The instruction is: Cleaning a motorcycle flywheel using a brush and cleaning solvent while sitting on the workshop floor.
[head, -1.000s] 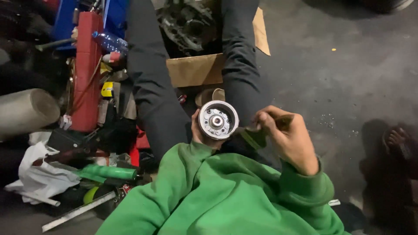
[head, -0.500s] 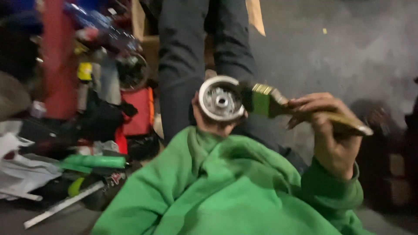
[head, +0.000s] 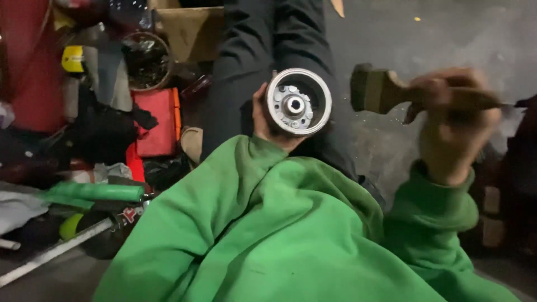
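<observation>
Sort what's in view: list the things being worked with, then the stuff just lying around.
In hand:
round metal hub, held in left hand
brush, held in right hand

Lying about:
green tube
red case
cardboard box
round bowl

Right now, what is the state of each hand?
Left hand: closed around the round metal drum.
Right hand: closed on the brush handle, apart from the drum.
</observation>
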